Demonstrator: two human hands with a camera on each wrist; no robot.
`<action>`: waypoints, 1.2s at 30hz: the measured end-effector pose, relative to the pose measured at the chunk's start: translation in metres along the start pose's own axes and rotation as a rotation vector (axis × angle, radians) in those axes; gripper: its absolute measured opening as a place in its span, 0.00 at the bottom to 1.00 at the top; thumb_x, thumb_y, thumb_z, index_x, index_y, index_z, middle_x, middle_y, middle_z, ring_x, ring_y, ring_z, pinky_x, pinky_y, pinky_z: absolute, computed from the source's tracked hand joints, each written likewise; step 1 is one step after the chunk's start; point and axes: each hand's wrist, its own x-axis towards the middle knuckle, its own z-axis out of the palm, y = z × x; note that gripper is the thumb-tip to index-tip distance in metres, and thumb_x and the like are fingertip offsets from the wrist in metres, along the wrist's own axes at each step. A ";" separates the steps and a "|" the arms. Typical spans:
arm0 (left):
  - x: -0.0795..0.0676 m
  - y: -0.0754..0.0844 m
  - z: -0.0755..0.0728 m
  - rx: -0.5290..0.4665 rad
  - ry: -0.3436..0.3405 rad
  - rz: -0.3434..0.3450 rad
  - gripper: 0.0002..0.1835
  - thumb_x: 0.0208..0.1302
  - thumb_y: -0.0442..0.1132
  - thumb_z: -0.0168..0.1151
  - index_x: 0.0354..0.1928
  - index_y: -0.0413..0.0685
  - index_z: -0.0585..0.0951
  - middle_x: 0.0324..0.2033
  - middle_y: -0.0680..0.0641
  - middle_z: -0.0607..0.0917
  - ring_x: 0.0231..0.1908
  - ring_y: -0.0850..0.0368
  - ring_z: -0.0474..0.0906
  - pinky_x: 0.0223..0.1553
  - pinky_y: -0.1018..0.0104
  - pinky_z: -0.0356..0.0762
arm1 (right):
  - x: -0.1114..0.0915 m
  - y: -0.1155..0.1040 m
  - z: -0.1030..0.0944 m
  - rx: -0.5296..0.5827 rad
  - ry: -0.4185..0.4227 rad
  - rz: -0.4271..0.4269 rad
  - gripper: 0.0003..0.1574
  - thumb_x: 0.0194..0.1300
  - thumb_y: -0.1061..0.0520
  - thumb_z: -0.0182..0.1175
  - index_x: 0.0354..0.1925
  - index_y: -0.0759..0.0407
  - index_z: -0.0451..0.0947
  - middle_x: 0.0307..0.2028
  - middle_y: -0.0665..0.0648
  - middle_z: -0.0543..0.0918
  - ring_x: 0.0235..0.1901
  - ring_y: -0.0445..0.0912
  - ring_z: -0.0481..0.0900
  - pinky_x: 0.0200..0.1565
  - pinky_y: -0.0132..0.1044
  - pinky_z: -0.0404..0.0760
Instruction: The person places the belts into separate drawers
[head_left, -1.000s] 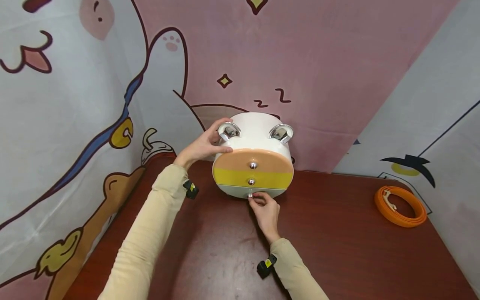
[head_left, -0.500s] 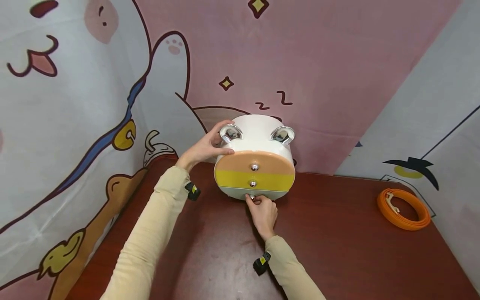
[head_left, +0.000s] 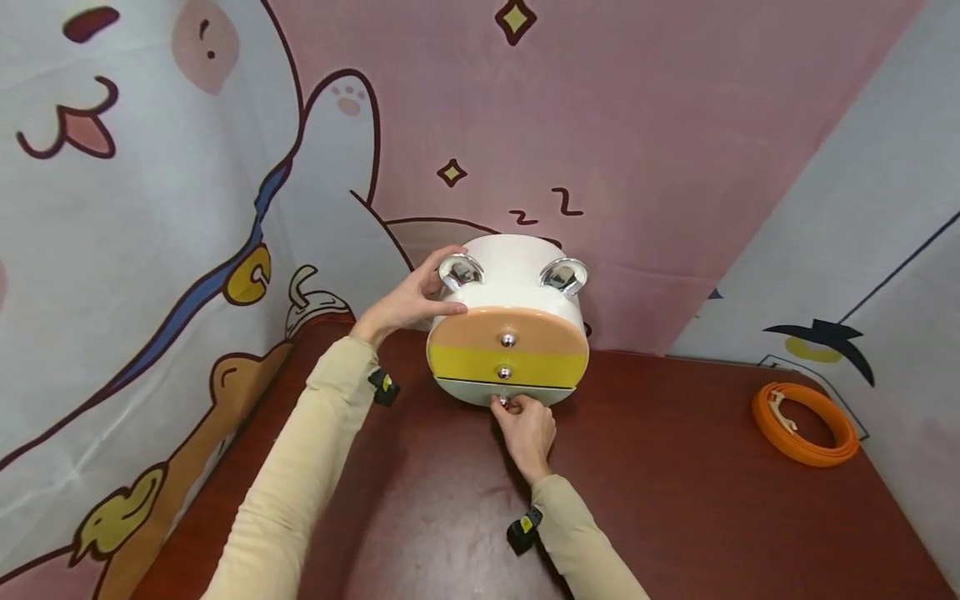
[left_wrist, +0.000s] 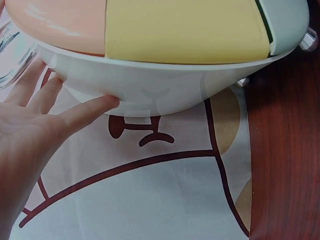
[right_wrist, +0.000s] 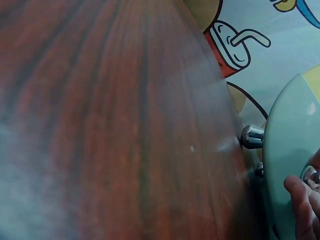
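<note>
A small white drawer cabinet (head_left: 510, 279) with silver ears stands on the table against the backdrop. Its front has an orange drawer (head_left: 472, 329), a yellow drawer (head_left: 465, 361) and a pale green bottom drawer (head_left: 465, 392), each with a round silver knob. My left hand (head_left: 405, 307) rests against the cabinet's upper left side by the silver ear (head_left: 461, 271), its fingers spread fairly straight in the left wrist view. With my right hand (head_left: 527, 432) I pinch the bottom knob (head_left: 504, 402). A thin dark gap shows above the green drawer, which stands slightly out.
An orange coiled strap (head_left: 806, 425) with a pale buckle lies at the right of the dark red table (head_left: 660, 483). Printed cartoon cloth (head_left: 615, 125) hangs behind the cabinet and on both sides. Short silver feet (right_wrist: 252, 136) support the cabinet.
My right thumb has shifted to the left side of the bottom knob, and the fingers now pinch it. The green drawer has come out slightly, widening the dark gap. My left hand stays on the cabinet.
</note>
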 end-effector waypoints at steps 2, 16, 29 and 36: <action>0.000 0.000 0.000 -0.015 -0.002 0.005 0.47 0.59 0.26 0.66 0.74 0.56 0.52 0.60 0.38 0.72 0.54 0.43 0.73 0.55 0.52 0.67 | -0.001 0.000 -0.001 -0.002 -0.005 -0.007 0.18 0.52 0.45 0.72 0.13 0.48 0.79 0.13 0.42 0.79 0.18 0.44 0.78 0.23 0.44 0.73; 0.003 -0.002 -0.001 -0.035 -0.001 0.037 0.45 0.58 0.24 0.66 0.73 0.54 0.55 0.56 0.37 0.75 0.49 0.48 0.76 0.48 0.62 0.72 | -0.011 0.000 -0.015 -0.044 -0.071 -0.060 0.20 0.52 0.43 0.72 0.12 0.46 0.78 0.11 0.40 0.75 0.15 0.40 0.74 0.20 0.40 0.70; 0.001 -0.004 0.001 -0.038 -0.004 0.025 0.45 0.58 0.24 0.66 0.73 0.54 0.54 0.59 0.37 0.73 0.53 0.47 0.74 0.51 0.61 0.70 | -0.024 -0.002 -0.025 -0.058 -0.088 -0.049 0.18 0.52 0.42 0.72 0.13 0.45 0.81 0.12 0.40 0.77 0.16 0.40 0.75 0.19 0.40 0.70; 0.003 -0.004 -0.001 -0.034 0.001 0.025 0.45 0.58 0.24 0.66 0.73 0.55 0.55 0.58 0.37 0.74 0.53 0.46 0.74 0.51 0.60 0.71 | -0.030 -0.006 -0.031 -0.053 -0.104 -0.037 0.18 0.52 0.43 0.73 0.14 0.46 0.81 0.12 0.39 0.77 0.15 0.39 0.74 0.19 0.39 0.70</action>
